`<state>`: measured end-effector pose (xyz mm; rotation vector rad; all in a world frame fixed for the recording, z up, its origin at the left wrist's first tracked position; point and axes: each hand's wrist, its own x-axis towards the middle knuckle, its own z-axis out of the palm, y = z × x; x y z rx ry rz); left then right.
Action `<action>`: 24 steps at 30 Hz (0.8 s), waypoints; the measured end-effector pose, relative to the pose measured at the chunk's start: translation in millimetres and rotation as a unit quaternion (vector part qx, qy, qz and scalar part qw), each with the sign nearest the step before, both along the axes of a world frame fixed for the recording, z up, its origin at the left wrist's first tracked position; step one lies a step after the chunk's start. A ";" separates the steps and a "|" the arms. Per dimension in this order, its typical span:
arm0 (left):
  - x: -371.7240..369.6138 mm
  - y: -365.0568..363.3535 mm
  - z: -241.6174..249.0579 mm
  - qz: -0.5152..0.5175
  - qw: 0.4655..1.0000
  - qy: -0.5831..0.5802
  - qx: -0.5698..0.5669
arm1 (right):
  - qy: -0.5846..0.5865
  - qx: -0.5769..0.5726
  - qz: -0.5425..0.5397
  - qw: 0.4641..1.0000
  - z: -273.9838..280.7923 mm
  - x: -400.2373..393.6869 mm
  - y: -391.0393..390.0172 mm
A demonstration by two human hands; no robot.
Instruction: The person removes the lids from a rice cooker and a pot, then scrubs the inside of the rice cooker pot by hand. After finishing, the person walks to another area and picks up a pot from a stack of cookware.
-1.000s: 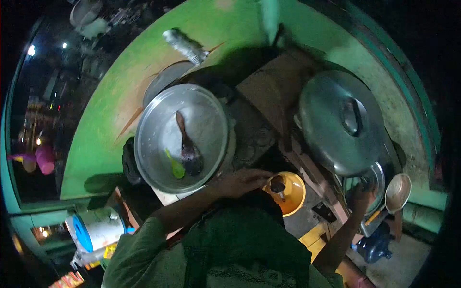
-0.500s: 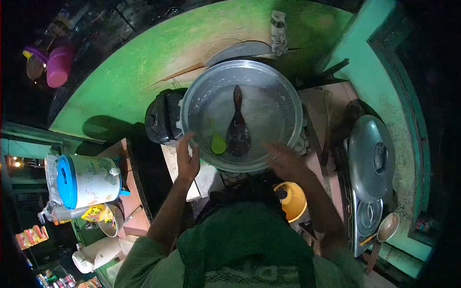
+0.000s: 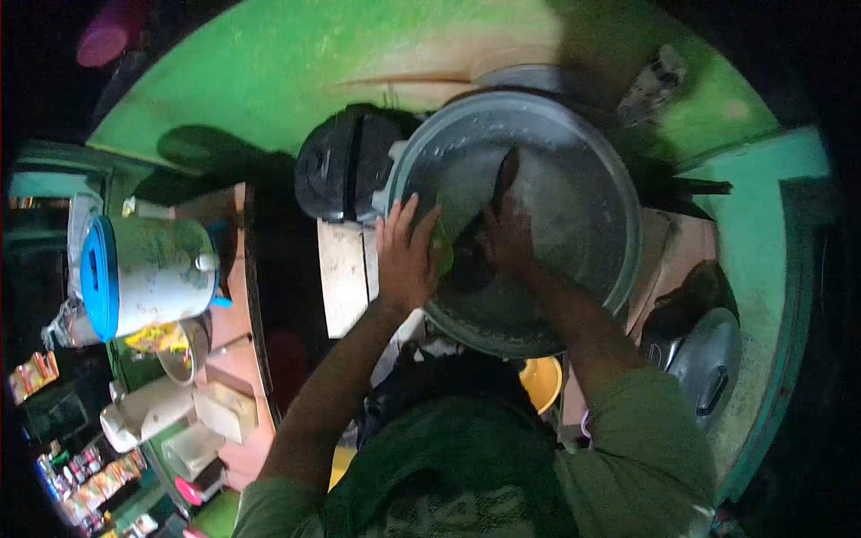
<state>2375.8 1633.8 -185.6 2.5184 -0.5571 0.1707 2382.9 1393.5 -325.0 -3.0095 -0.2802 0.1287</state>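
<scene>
A large metal pot (image 3: pixel 626 193) stands in front of me. Inside lies a dark wooden paddle (image 3: pixel 508 169), its handle pointing away from me and its blade partly hidden by my right hand. Over the neck of that paddle is my right hand (image 3: pixel 508 238), fingers loosely apart and fingertips right at the wood. My left hand (image 3: pixel 408 255) is at the pot's left rim with its fingers spread. Beside it a bright green scoop (image 3: pixel 443 247) shows only in part, the rest covered by the hand.
A black rounded appliance (image 3: pixel 345 166) sits against the pot's left side. A yellow bowl (image 3: pixel 542 384) is below the pot, and a large grey lid (image 3: pixel 706 368) leans at the right. On the left counter stands a white drink dispenser (image 3: pixel 157 278) with a blue lid.
My right hand has moved from the pot's near right rim inward over the paddle. My left hand has shifted over the rim toward the green scoop. The view has turned, so the pot appears farther right.
</scene>
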 end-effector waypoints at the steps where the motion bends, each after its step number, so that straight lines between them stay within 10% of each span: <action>1: 1.1 0.0 -3.0 0.006 1.000 -0.002 -0.021 | 0.017 0.007 0.008 1.000 -11.5 4.7 -10.9; 4: 2.8 -1.7 -2.2 0.021 0.999 0.028 -0.015 | 0.057 0.032 0.161 0.985 6.4 27.8 -26.8; 6: 5.4 -2.4 -6.4 0.038 0.999 0.018 -0.028 | 0.101 0.069 -0.074 0.990 23.2 24.9 -11.3; 11: -2.3 5.3 -2.0 0.039 0.998 0.018 -0.053 | 0.049 -0.014 0.189 0.981 -18.4 31.3 -51.3; 13: 2.4 5.5 -1.5 0.015 0.998 0.007 -0.059 | 0.185 -0.019 -0.059 0.981 31.4 43.7 -54.1; 17: 1.0 7.0 -14.3 -0.023 0.995 -0.056 -0.083 | 0.003 -0.213 -0.044 0.976 84.1 11.3 -52.4; 20: 7.0 9.7 -19.7 -0.047 0.990 -0.081 -0.102 | 0.009 -0.007 -0.223 0.975 142.0 -25.1 -13.1; 22: 21.6 17.0 -17.7 -0.075 0.989 -0.091 -0.089 | -0.213 0.015 -0.069 0.974 162.4 -68.9 24.5; 24: 45.9 19.1 -14.2 -0.106 0.990 -0.088 -0.006 | -0.108 0.167 -0.064 0.978 163.6 -115.2 84.8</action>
